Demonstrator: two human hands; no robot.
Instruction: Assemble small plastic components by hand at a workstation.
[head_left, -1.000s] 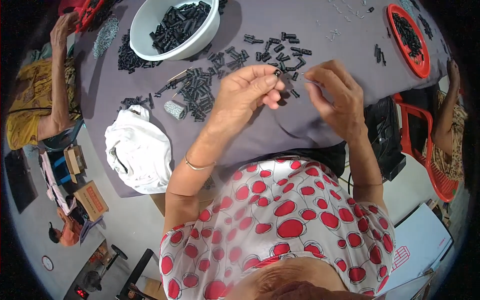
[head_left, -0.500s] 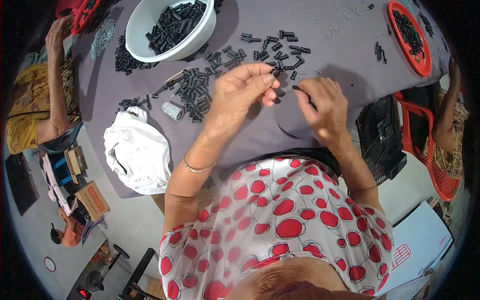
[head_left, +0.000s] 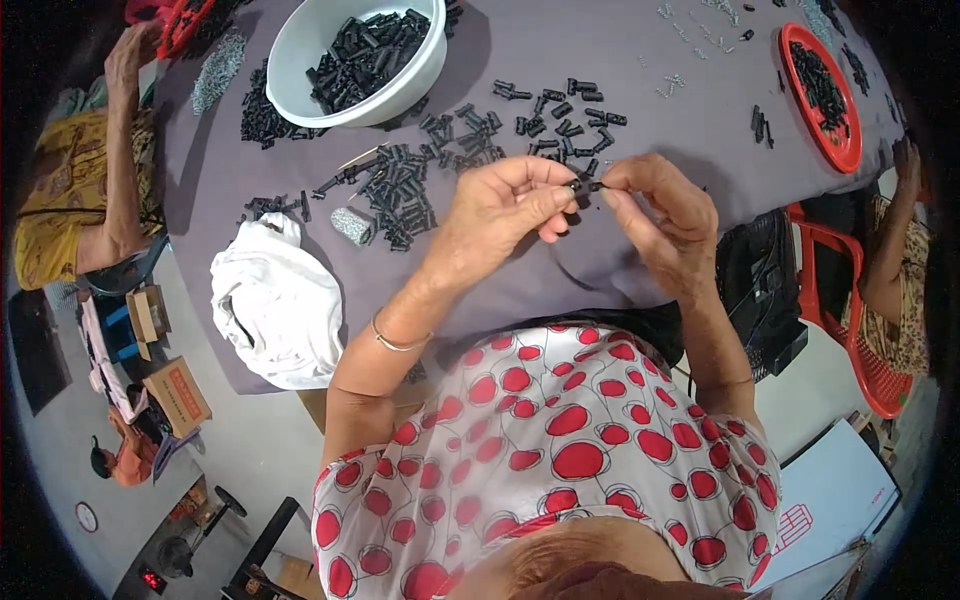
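Note:
My left hand [head_left: 512,203] is closed, thumb and forefinger pinching a small black plastic part [head_left: 574,186]. Close beside it, my right hand [head_left: 668,218] pinches another small black piece [head_left: 595,187] between thumb and fingertips. The two pieces nearly meet; whether they touch I cannot tell. Just beyond my hands lie loose black plastic parts [head_left: 566,129] on the grey cloth. A denser heap of black parts [head_left: 400,190] lies left of my left hand, with a roll wrapped in speckled grey [head_left: 352,226] next to it.
A white basin [head_left: 436,62] of black parts stands at the far left. At the far right is a red tray [head_left: 856,150] of small black pieces. White cloth [head_left: 275,300] covers the near-left table corner. Small metal springs [head_left: 672,85] lie scattered far right. Other people's arms [head_left: 122,150] show at the left and right.
My right hand has risen and turned inward, bringing its black piece up to the one in my left hand. The left hand has shifted slightly right and nearer me.

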